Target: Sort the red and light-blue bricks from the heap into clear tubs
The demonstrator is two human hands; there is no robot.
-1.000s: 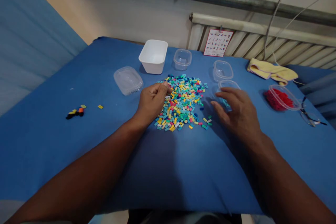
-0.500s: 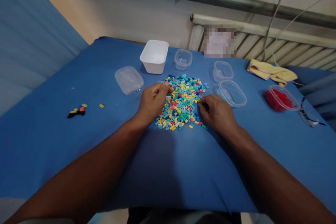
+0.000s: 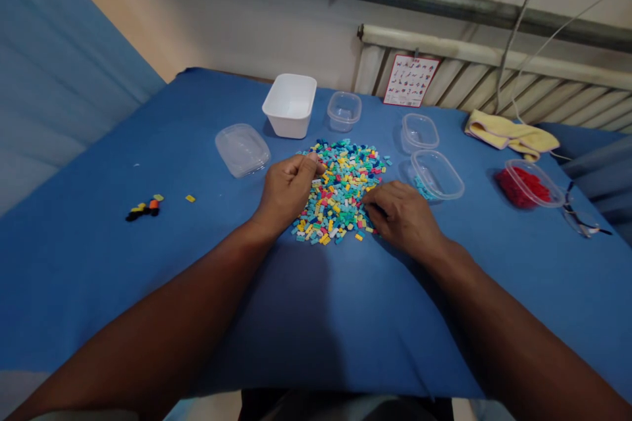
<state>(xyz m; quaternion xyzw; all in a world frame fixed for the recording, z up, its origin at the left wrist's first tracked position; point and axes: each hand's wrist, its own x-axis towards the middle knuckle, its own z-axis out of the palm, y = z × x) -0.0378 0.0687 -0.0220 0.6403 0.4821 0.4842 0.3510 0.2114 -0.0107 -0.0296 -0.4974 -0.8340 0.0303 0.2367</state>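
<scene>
A pile of small toy building bricks point(image 3: 340, 197) in blue, teal, yellow, pink and white lies spread on the blue cloth point(image 3: 276, 335). My left hand point(image 3: 289, 187) is at the pile's left edge, thumb and fingers pinched together; whatever they hold is too small to name. Over the right edge of the pile my right hand point(image 3: 402, 214) bends down with its fingers curled together at the bricks, and its fingertips are partly hidden. Just beyond that hand stands a clear tub point(image 3: 439, 174) with some light blue bricks in it.
Behind the pile are a white bin point(image 3: 289, 108), a clear tub point(image 3: 344, 112) and a translucent lid point(image 3: 241, 150). Another clear tub point(image 3: 419, 133) stands right. Farther right are a tub of red bricks point(image 3: 530, 185), eyeglasses point(image 3: 582, 220) and a yellow cloth point(image 3: 511, 133). Dark bricks point(image 3: 144, 209) lie left.
My right hand has shifted slightly left, farther over the pile, uncovering light blue bricks in the tub behind it. My left hand has stayed in place.
</scene>
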